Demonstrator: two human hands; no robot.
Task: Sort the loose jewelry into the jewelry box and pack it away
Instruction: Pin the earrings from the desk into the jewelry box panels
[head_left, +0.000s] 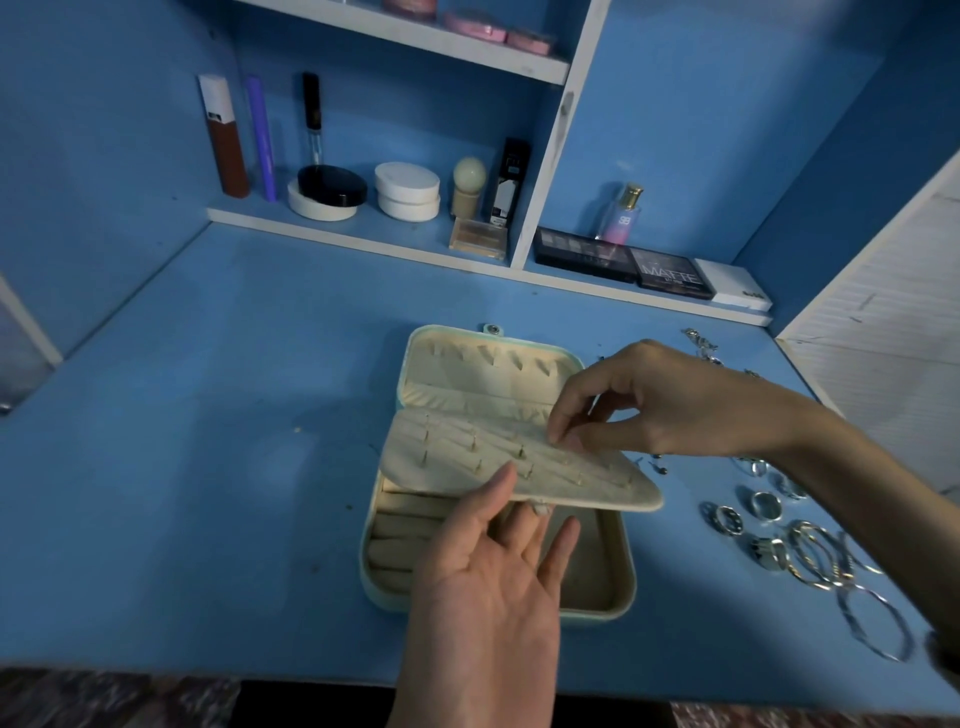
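Note:
A pale green jewelry box with a cream lining lies open in the middle of the blue desk. Its cream earring flap, studded with several small gold posts, is lifted over the lower tray. My left hand is palm up under the flap's front edge, thumb on top, fingers straight beneath it. My right hand reaches in from the right and pinches something tiny at the flap's far edge; what it is stays too small to tell. Loose silver rings and bangles lie on the desk to the right.
A silver chain lies at the desk's back right, small dark studs beside the box. Shelves behind hold cosmetics: round compacts, tubes, a perfume bottle, eyeshadow palettes. A white slatted panel stands at the right.

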